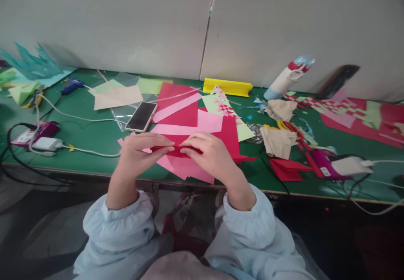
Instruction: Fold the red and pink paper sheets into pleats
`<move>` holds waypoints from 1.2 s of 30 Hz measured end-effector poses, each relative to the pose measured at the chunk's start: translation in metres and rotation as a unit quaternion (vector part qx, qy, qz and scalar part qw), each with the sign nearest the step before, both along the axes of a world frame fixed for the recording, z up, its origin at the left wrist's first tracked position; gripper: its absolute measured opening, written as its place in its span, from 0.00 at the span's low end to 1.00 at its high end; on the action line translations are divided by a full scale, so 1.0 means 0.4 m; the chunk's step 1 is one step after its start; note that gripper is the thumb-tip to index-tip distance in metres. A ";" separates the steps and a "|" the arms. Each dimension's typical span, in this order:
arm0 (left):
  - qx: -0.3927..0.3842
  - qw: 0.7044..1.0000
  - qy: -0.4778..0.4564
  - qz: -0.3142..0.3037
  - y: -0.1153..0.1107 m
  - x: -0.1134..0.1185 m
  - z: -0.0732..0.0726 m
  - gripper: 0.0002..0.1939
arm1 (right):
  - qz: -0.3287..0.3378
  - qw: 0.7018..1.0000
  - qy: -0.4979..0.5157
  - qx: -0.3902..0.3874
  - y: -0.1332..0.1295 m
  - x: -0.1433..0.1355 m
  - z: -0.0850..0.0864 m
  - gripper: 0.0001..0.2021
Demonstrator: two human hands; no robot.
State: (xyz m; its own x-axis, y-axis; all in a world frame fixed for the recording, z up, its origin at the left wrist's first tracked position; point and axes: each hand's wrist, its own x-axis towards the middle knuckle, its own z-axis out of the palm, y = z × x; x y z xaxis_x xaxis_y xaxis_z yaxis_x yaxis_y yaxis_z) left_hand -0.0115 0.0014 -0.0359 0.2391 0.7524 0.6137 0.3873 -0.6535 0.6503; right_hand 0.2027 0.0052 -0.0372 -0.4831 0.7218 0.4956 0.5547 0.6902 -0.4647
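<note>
Between my two hands is a narrow folded strip of red paper (177,150), held level above the table's front edge. My left hand (140,151) pinches it near the left end, thumb below and fingers on top. With the same kind of pinch, my right hand (206,151) grips it a little to the right, the fingertips of both hands close together. My palms hide the strip's ends. Beneath lie pink sheets (202,171) and red sheets (229,135). A phone (142,117) rests just beyond my left hand.
A yellow folded piece (227,87) and a white bottle (288,78) stand by the wall. Beige cloths (277,141) lie to the right. Power strips, one at left (36,134) and one at right (328,164), trail cables. A blue glue gun (72,86) sits at the left.
</note>
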 end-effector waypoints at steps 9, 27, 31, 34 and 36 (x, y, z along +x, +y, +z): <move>-0.018 0.998 0.052 0.006 0.000 0.014 -0.005 0.03 | 0.005 0.999 -0.024 0.031 -0.002 -0.007 -0.004 0.08; -0.016 0.991 -0.072 0.111 -0.002 -0.052 0.000 0.04 | -0.066 0.992 0.000 -0.110 0.021 0.148 0.018 0.14; 0.009 0.983 -0.085 0.162 -0.002 -0.067 0.000 0.04 | -0.166 0.984 0.051 -0.042 0.034 0.203 0.018 0.12; 0.019 0.978 -0.092 0.188 -0.002 -0.078 -0.003 0.06 | -0.262 0.958 0.104 -0.050 0.041 0.244 0.017 0.12; 0.028 0.973 -0.103 0.204 -0.003 -0.080 -0.004 0.06 | -0.310 0.939 0.117 -0.087 0.043 0.264 0.018 0.15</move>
State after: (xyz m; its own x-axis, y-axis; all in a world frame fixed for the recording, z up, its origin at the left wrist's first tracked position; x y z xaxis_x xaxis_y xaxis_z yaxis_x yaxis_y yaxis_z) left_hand -0.0435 0.0004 -0.0374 -0.2042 0.7230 0.6600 0.4872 -0.5097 0.7091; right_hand 0.3084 0.0226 -0.0300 0.1654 0.9084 0.3840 0.6931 0.1699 -0.7006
